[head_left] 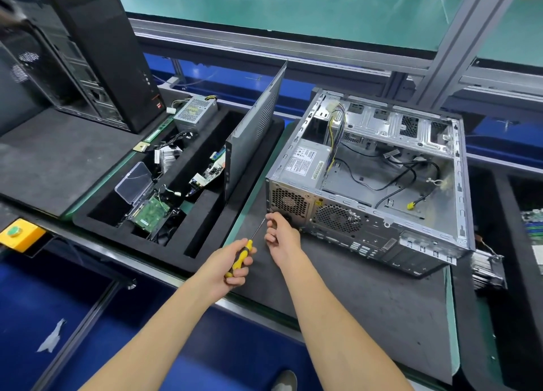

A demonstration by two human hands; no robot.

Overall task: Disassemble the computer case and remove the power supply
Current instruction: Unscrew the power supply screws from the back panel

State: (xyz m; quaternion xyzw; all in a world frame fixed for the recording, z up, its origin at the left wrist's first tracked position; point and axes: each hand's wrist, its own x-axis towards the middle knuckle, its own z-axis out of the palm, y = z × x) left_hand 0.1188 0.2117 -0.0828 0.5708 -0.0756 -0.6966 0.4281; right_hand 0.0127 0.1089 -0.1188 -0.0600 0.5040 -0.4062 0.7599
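Now: open computer case (382,182) lying on its side on dark mat (367,302), rear panel toward the person. Power supply (305,167) seated inside case, at its rear left corner. Left hand (232,263) wrapped round yellow-and-black screwdriver (241,257), tip up near case's rear lower corner. Right hand (280,233) at case's rear beneath supply's grille, fingers curled; whether pinching anything, cannot tell. Detached side panel (255,132) upright left of case, in foam tray (164,196).

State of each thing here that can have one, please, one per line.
computer case: on its side, side panel off, interior exposed
power supply: in the case's corner, cables attached
side panel: removed, standing on edge in the tray
screwdriver: gripped by the left hand
right hand: curled at the case's rear corner
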